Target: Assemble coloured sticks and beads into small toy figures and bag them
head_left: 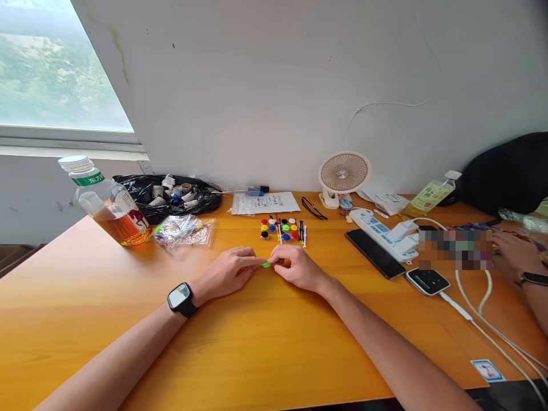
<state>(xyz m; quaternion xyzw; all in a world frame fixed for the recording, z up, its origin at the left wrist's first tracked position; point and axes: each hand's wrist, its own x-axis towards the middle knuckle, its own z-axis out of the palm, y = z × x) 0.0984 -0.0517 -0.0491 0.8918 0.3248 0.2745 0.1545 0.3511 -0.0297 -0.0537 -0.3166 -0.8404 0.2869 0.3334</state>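
Observation:
A small bright green round piece (266, 264) sits between the fingertips of both hands, just above or on the table. My left hand (229, 271), with a smartwatch on its wrist, has its fingers closed at the left side of this piece. My right hand (297, 267) is closed in a pinch at the piece's upper right, and what lies between its fingertips is mostly hidden. Just beyond the hands, round coloured pieces (286, 228) lie in rows. Thin coloured sticks (303, 233) lie among and beside them.
A large bottle of amber drink (113, 214), a clear bag of small parts (186, 230) and a black plastic bag (165, 197) stand left. A fan (343, 174) is at the wall. Rightward are a phone (374, 253), power strip (379, 231), cables and another person's hand (518, 248).

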